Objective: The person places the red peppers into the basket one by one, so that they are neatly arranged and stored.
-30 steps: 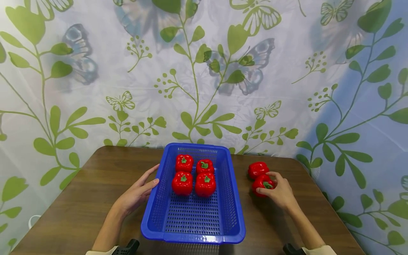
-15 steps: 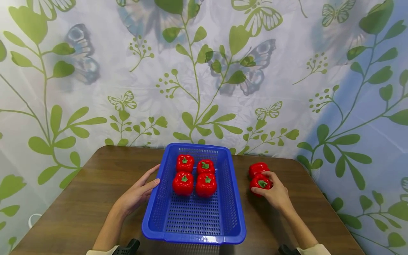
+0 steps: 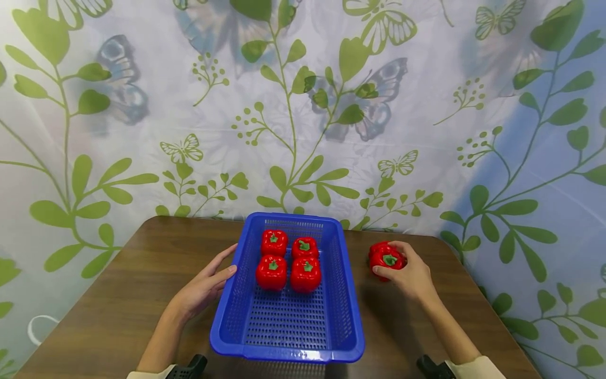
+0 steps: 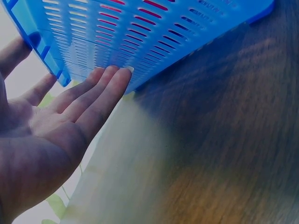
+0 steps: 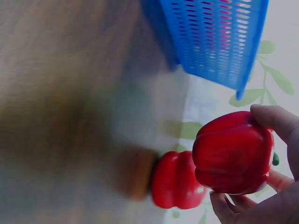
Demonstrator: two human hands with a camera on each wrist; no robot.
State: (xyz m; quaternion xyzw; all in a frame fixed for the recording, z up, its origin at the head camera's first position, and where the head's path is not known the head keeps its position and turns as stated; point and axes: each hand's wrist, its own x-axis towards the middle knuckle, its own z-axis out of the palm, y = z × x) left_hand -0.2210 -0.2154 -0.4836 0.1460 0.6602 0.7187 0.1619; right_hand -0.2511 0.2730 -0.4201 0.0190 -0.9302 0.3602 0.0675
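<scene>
My right hand (image 3: 413, 278) grips a red bell pepper (image 3: 381, 262) with a green stem, thumb on one side and fingers on the other. In the right wrist view this pepper (image 5: 231, 154) hangs above the table. A second red bell pepper (image 5: 174, 181) lies on the table beyond it, mostly hidden from the head view. Several red bell peppers (image 3: 271, 273) stand stem up in the far half of a blue perforated basket (image 3: 287, 353). My left hand (image 3: 201, 292) touches the basket's left side; in the left wrist view its fingers (image 4: 100, 100) lie fairly straight against the slotted wall.
The basket stands mid-table on a dark brown wooden table (image 3: 142, 295). Behind the table hangs a white curtain (image 3: 213, 121) with green leaves and butterflies. Bare wood shows on both sides of the basket. A white loop (image 3: 32, 329) is beyond the table's left edge.
My right hand has raised the bell pepper from beside the other one, which it now largely covers in the head view. My left hand and the basket have stayed put.
</scene>
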